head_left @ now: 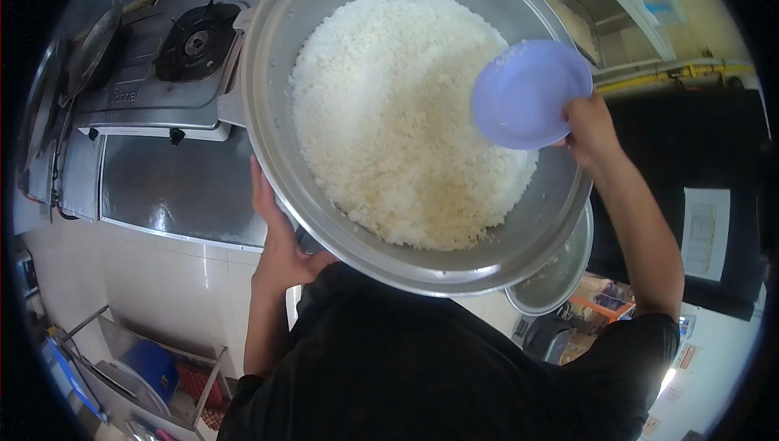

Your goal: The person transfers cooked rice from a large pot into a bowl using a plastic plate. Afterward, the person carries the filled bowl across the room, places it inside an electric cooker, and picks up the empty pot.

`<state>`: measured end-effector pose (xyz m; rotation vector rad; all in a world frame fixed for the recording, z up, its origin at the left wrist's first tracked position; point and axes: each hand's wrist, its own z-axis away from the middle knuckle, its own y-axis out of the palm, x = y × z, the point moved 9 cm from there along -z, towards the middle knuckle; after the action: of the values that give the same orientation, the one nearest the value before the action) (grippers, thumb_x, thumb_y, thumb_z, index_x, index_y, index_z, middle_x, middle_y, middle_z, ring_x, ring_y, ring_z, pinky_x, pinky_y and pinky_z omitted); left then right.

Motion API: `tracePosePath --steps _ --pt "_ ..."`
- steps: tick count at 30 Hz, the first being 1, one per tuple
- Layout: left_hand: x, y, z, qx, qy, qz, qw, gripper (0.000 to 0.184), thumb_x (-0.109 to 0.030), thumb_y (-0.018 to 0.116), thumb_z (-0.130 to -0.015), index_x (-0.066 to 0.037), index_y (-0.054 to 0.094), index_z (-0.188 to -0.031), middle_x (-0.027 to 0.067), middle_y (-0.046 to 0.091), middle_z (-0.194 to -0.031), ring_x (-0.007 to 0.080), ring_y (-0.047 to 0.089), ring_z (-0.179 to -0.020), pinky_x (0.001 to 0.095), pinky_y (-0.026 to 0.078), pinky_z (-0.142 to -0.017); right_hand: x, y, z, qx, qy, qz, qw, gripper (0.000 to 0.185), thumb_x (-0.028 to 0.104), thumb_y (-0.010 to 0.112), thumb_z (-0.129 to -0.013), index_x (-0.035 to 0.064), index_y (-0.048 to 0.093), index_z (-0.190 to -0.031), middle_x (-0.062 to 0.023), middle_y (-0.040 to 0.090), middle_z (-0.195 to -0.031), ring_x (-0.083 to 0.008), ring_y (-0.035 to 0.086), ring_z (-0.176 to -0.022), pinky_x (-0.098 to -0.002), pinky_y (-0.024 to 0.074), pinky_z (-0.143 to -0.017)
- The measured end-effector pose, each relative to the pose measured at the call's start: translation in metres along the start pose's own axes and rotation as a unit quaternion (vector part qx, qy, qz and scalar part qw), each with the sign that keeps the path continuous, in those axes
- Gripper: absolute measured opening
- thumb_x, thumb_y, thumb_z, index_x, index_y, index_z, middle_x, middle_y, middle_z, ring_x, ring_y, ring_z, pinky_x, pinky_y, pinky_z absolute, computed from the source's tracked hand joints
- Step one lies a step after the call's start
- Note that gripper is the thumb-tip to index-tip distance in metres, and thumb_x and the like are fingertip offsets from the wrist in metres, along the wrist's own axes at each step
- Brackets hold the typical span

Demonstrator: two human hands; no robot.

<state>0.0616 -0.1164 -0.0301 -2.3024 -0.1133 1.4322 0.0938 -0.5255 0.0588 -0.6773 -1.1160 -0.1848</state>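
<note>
One big metal pot visually overlaps the stove on its left; a steel surface stretches off its lower left. Rice lies in the pot, inner wall showing up to the rim. Over the pot's right side, the right hand's grip is clamped on a purple plate; the left hand is against the pot's lower-left outside, how closed I cannot tell.

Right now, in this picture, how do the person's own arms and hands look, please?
The left hand and right hand are bare, without gloves. No watch or bracelet shows. The forearms are uncovered; black sleeves, plain where visible, cover the upper arms and belong to a black top. Some fingers are hidden, so I cannot rule out rings.
</note>
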Motion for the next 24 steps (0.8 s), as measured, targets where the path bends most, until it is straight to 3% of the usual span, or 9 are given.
tracePosePath --steps 2,4,8,9,13,16,19,22,24 --pt "0.025 0.017 0.007 0.047 -0.045 0.105 0.992 0.099 -0.029 0.080 -0.065 0.000 0.022 -0.140 0.0299 0.021 -0.141 0.0415 0.023 -0.133 0.0435 0.021 -0.109 -0.010 0.010 -0.008 -0.022 0.008 -0.044 0.999 0.045 -0.007 0.043 -0.067 -0.0099 0.043 -0.112 -0.0130 0.050 -0.082 -0.0217 0.056 -0.067 -0.0363 0.0488 -0.047" --pt "0.045 0.037 0.026 0.170 -0.057 0.061 0.982 0.087 -0.022 0.079 -0.064 -0.001 0.033 -0.135 0.0284 0.032 -0.136 0.0400 0.033 -0.129 0.0417 0.028 -0.105 -0.016 0.015 -0.017 -0.026 0.040 -0.088 0.995 0.044 -0.008 0.043 -0.068 -0.0100 0.043 -0.111 -0.0134 0.050 -0.085 -0.0222 0.055 -0.067 -0.0365 0.0490 -0.047" --pt "0.056 0.064 0.039 0.331 -0.081 0.112 0.934 0.059 -0.010 0.074 -0.062 -0.002 0.056 -0.118 0.0209 0.056 -0.117 0.0366 0.052 -0.113 0.0406 0.041 -0.096 -0.011 0.041 -0.022 0.002 0.071 -0.108 0.992 0.042 -0.009 0.043 -0.070 -0.0093 0.043 -0.111 -0.0134 0.049 -0.089 -0.0249 0.056 -0.075 -0.0380 0.0547 -0.061" --pt "0.052 0.055 0.032 0.262 -0.060 0.136 0.953 0.051 -0.010 0.074 -0.060 -0.003 0.061 -0.109 0.0150 0.062 -0.106 0.0347 0.058 -0.104 0.0412 0.044 -0.092 -0.024 0.042 -0.035 0.020 0.085 -0.128 0.988 0.041 -0.009 0.043 -0.070 -0.0090 0.043 -0.112 -0.0137 0.049 -0.090 -0.0257 0.057 -0.078 -0.0385 0.0554 -0.066" --pt "0.058 0.058 0.039 0.294 -0.105 0.201 0.929 0.056 -0.017 0.076 -0.061 -0.004 0.060 -0.113 0.0160 0.060 -0.113 0.0342 0.056 -0.108 0.0425 0.042 -0.094 -0.042 0.067 -0.071 0.076 0.107 -0.193 0.972 0.035 0.001 0.051 -0.084 -0.0072 0.043 -0.117 -0.0171 0.054 -0.103 -0.0271 0.059 -0.094 -0.0403 0.0526 -0.087" --pt "0.052 0.059 0.032 0.274 -0.076 0.151 0.947 0.057 -0.019 0.075 -0.061 -0.003 0.059 -0.114 0.0156 0.060 -0.114 0.0348 0.055 -0.111 0.0432 0.041 -0.096 -0.023 0.096 -0.079 0.146 0.086 -0.239 0.956 0.042 0.025 0.052 -0.094 -0.0047 0.042 -0.124 -0.0176 0.053 -0.118 -0.0253 0.057 -0.107 -0.0380 0.0484 -0.093" --pt "0.061 0.061 0.043 0.297 -0.104 0.108 0.943 0.059 -0.019 0.075 -0.062 -0.002 0.057 -0.115 0.0187 0.056 -0.118 0.0367 0.050 -0.116 0.0448 0.037 -0.100 -0.024 0.112 -0.094 0.199 0.079 -0.242 0.946 0.057 0.042 0.048 -0.093 -0.0023 0.041 -0.128 -0.0151 0.051 -0.126 -0.0228 0.053 -0.115 -0.0354 0.0443 -0.099" --pt "0.063 0.066 0.047 0.335 -0.081 0.083 0.935 0.086 -0.018 0.074 -0.063 -0.001 0.034 -0.136 0.0295 0.037 -0.134 0.0408 0.040 -0.124 0.0438 0.034 -0.103 -0.014 0.126 -0.097 0.251 0.043 -0.227 0.940 0.060 0.046 0.047 -0.093 -0.0012 0.039 -0.130 -0.0154 0.051 -0.127 -0.0242 0.052 -0.117 -0.0363 0.0433 -0.099" --pt "0.064 0.062 0.041 0.270 -0.087 0.134 0.950 0.107 -0.017 0.076 -0.061 -0.001 0.007 -0.141 0.0356 0.014 -0.140 0.0441 0.024 -0.132 0.0447 0.028 -0.107 -0.003 0.131 -0.104 0.264 0.008 -0.192 0.945 0.064 0.049 0.044 -0.093 -0.0019 0.038 -0.132 -0.0162 0.050 -0.128 -0.0251 0.050 -0.118 -0.0370 0.0422 -0.100"
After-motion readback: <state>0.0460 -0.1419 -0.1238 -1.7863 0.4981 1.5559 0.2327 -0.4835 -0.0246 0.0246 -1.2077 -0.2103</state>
